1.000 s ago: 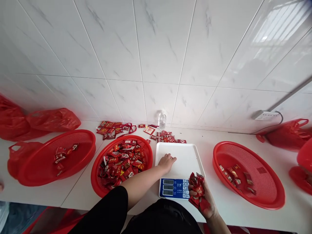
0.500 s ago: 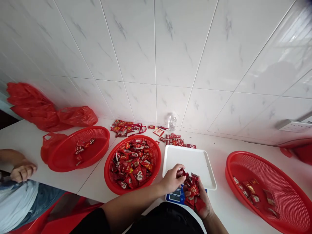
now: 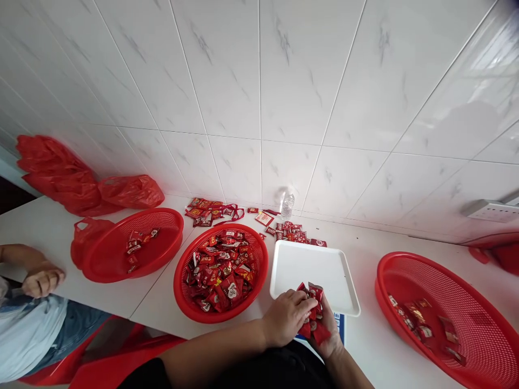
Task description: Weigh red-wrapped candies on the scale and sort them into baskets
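Observation:
Several small red candy packets (image 3: 315,294) are bunched between my two hands, over the front edge of a white scale tray (image 3: 314,265). Cupped beneath and around them from the right is my right hand (image 3: 329,337). My left hand (image 3: 286,316) lies across the bunch from the left, its fingers curled over the packets. Under the tray, part of a blue weighing scale (image 3: 339,327) shows; my hands cover its display. Left of the tray stands a round red basket (image 3: 178,302) heaped with similar packets.
On the right is a red basket (image 3: 381,270) with a few packets; another red basket (image 3: 174,216) tilts at left. Loose packets (image 3: 290,232) and a clear bottle (image 3: 287,205) are by the wall. Red plastic bags (image 3: 60,178) and a co-worker's hand (image 3: 42,280) are far left.
My left hand has moved down and closed over the packets in my right hand. The scale display, visible before, is now covered.

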Motion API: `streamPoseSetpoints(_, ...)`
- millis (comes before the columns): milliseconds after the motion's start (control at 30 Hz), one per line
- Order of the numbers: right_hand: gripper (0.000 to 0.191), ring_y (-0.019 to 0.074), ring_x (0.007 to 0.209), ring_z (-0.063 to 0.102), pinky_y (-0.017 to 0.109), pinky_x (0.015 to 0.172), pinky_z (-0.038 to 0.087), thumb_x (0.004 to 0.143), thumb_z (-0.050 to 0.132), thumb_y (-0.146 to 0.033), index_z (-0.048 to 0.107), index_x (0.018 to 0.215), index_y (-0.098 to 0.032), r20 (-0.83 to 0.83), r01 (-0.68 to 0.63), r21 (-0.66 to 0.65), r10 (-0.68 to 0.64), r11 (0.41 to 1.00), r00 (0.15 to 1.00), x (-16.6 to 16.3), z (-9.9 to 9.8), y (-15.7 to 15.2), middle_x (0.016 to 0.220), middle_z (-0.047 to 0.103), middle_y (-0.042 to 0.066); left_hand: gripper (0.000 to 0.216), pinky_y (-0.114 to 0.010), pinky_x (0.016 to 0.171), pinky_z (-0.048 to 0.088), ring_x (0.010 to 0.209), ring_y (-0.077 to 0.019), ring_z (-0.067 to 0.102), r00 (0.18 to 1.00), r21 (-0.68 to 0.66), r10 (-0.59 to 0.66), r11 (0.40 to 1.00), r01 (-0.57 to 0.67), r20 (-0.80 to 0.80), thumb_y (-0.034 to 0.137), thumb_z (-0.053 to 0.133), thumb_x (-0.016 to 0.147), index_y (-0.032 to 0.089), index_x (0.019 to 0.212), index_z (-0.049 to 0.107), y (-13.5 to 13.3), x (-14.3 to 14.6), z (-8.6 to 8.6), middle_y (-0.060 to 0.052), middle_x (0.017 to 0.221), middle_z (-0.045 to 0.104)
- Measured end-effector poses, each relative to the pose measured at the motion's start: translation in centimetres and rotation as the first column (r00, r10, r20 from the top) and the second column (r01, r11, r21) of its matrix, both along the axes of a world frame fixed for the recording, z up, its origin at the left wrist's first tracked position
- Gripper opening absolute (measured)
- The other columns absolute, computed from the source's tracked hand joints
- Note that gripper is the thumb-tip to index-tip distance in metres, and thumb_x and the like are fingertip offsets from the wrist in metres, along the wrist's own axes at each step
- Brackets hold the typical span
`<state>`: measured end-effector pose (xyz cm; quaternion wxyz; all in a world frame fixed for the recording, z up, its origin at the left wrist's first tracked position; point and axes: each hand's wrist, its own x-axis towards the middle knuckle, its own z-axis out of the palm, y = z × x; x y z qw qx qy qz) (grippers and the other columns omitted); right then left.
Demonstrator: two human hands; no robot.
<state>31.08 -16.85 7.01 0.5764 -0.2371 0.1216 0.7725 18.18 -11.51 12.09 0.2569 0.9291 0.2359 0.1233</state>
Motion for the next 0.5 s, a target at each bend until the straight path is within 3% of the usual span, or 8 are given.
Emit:
streamPoseSetpoints(233,0.036,0.0188,0.085,0.068,0.032,0.075,0.054,0.076,0.065,-0.048,0.069,0.092,-0.017,0.047,0.054,0.06,-0.057,0.997,0.997,0.68,-0.07,0.08,0.09,0.073,0.006,0.04,-0.036,0.092,0.041,0.102,-0.0202,0.054,0.998,0.002,-0.018,1.0,0.018,0.059,0.019,0.042,0.091,0.028,0.13,0.046,0.02,0.06,0.41,-0.005,0.116,0.058)
streamPoseSetpoints(400,0.034,0.0193,0.087,0.067,0.033,0.075,0.054,0.077,0.064,-0.047,0.07,0.091,-0.016,0.027,0.072,0.072,-0.075,0.995,0.997,0.77,-0.5,-0.03,0.091,0.073,0.006,0.031,-0.038,0.094,0.04,0.102,-0.0211,0.053,0.995,-0.03,0.043,0.999,-0.04,0.088,0.01,0.048,0.085,0.023,0.112,0.054,0.23,0.1,0.14,-0.003,0.102,0.065)
streamPoseSetpoints(500,0.035,0.0197,0.088,0.067,0.033,0.074,0.054,0.076,0.064,-0.049,0.069,0.091,-0.018,0.049,0.072,0.08,-0.076,0.994,0.996,0.73,-0.63,-0.1,0.092,0.073,0.005,0.027,-0.037,0.092,0.042,0.101,-0.0203,0.053,0.996,-0.054,0.04,0.998,-0.035,0.085,0.011,0.05,0.084,0.024,0.107,0.056,0.34,0.12,0.18,-0.003,0.106,0.064)
